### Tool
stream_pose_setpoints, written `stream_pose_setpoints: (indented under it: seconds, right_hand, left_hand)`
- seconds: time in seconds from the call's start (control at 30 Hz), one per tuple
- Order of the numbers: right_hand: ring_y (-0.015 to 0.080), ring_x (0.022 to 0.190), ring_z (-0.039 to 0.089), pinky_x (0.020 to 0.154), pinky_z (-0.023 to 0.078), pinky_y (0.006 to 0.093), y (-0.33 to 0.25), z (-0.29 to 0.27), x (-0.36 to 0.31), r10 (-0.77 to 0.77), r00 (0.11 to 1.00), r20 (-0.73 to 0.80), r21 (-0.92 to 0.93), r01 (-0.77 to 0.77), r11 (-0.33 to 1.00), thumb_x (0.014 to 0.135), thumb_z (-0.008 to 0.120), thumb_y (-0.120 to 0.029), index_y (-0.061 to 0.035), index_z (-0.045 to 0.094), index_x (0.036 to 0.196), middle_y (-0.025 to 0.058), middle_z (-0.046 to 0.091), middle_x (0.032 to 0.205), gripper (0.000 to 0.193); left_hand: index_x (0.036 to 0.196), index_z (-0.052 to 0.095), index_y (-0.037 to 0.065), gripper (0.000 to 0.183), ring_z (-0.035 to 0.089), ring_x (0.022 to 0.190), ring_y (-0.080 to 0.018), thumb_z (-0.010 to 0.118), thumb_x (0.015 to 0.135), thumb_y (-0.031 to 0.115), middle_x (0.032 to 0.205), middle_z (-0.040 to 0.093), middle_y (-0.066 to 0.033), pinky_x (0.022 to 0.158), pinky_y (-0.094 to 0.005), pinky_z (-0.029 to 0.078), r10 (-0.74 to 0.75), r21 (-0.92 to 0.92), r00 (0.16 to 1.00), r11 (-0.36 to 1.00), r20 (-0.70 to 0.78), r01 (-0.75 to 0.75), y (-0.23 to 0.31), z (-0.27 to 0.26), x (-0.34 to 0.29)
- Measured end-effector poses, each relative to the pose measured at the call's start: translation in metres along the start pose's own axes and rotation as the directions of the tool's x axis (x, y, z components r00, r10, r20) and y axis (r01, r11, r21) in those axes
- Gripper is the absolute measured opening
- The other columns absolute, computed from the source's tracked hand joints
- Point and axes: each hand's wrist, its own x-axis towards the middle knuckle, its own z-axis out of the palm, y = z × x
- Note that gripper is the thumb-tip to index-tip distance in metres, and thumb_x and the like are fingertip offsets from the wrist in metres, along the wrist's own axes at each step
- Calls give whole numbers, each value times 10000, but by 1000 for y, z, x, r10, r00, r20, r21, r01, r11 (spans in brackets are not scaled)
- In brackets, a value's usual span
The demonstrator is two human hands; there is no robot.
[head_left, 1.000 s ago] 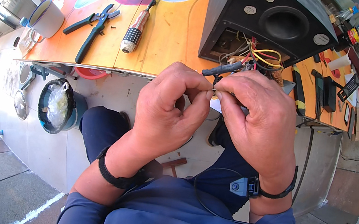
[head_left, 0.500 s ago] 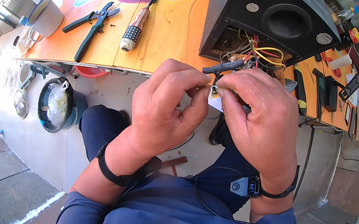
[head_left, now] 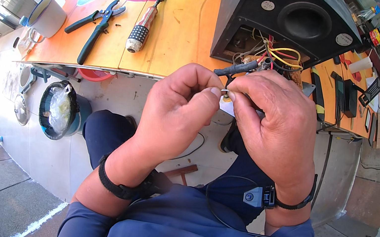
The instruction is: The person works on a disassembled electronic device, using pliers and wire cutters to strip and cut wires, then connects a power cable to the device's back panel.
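In front of the table edge, my left hand (head_left: 176,111) and my right hand (head_left: 274,122) meet fingertip to fingertip. Between them shows the short pale end of a thin wire (head_left: 225,91), pinched by thumb and forefinger on both sides. Just behind the fingertips lies a thick black sleeved cable (head_left: 236,69). Beyond my right hand stands a black speaker cabinet (head_left: 286,21), its lower opening spilling red, yellow and grey wires (head_left: 281,54). My right hand's knuckles hide part of these wires.
On the orange table (head_left: 168,39) lie green-handled wire strippers (head_left: 95,27) and a screwdriver (head_left: 138,34) with a patterned grip. A mug (head_left: 47,17) stands at the left edge. A lined bin (head_left: 77,117) is on the floor. Several tools (head_left: 341,98) lie at the right.
My left hand has rolled, its thumb now upright against the forefinger at the wire's end. My right hand keeps its pinch almost unmoved.
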Motion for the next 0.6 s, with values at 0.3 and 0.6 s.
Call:
stream_pose_setpoints:
  seconds: [0.3, 0.6]
  right_hand:
    - [330, 819, 744, 706, 585, 389, -1, -3, 1, 23, 1000, 19, 20, -23, 1000, 842, 787, 32, -30, 757, 1003, 135, 762, 948, 175]
    - [325, 808, 744, 695, 584, 384, 1, -1, 2, -6, 1000, 5, 17, 6, 1000, 833, 799, 44, -24, 753, 996, 133, 762, 940, 182]
  left_hand:
    - [1060, 693, 45, 85, 546, 609, -59, 632, 1053, 105, 845, 680, -21, 551, -208, 405, -142, -272, 989, 954, -49, 123, 1, -9, 6]
    - [1058, 682, 66, 271, 596, 664, -109, 740, 866, -116, 889, 651, -48, 573, -252, 464, 668, 542, 740, 595, 75, -593, -21, -3, 7]
